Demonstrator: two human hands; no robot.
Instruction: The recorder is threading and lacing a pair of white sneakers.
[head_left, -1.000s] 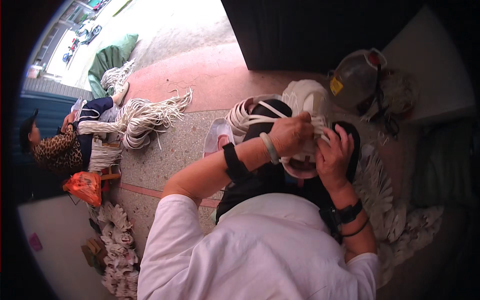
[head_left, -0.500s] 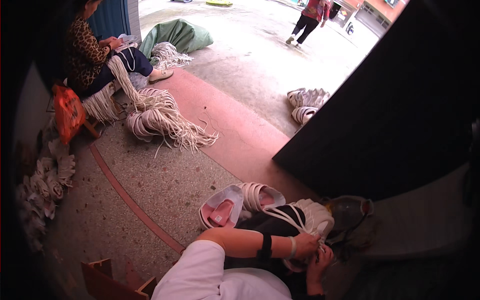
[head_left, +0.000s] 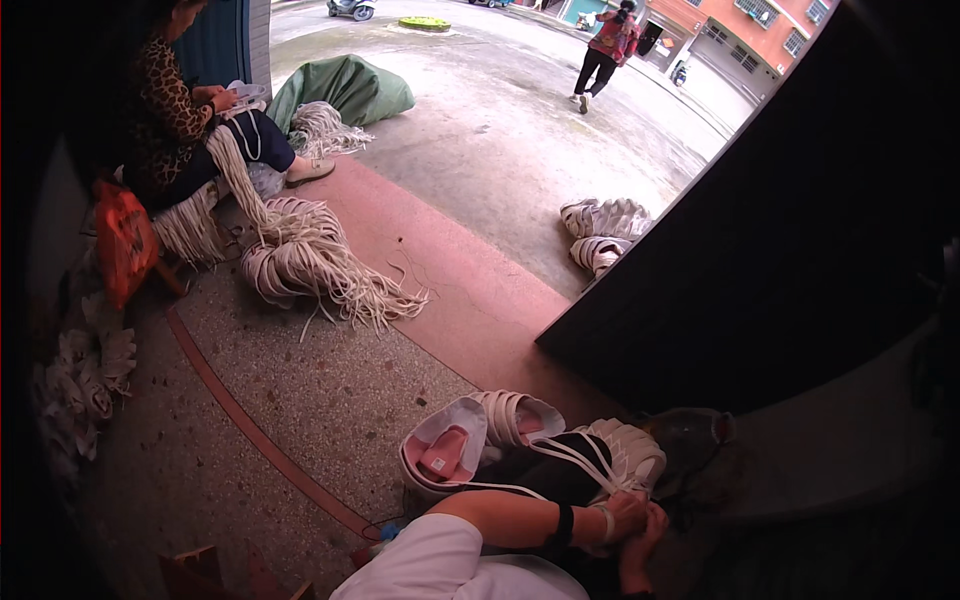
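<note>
My left hand point(head_left: 626, 514) is closed at the near end of a stack of white shoe uppers point(head_left: 628, 448) lying over my dark-clothed lap. White laces point(head_left: 575, 452) loop across the dark cloth and run into its fingers. Pressed against it, my right hand point(head_left: 645, 545) is also closed; what its fingers pinch is hidden. Beyond my left forearm, a bent bundle of white pieces with pink insides point(head_left: 440, 452) rests beside a ringed white bundle point(head_left: 508, 415).
A large dark panel point(head_left: 760, 230) rises at the right. Heaped white uppers with long laces point(head_left: 320, 262) lie ahead on the speckled floor. A co-worker point(head_left: 180, 110) sits at the far left by an orange bag point(head_left: 122, 240). Outside are a green sack point(head_left: 345, 88) and more bundles point(head_left: 605, 225).
My hands have moved slightly lower and stay together at the stack's near end. The laces over my lap have shifted, one now stretching along my left forearm. A person outside has walked farther off.
</note>
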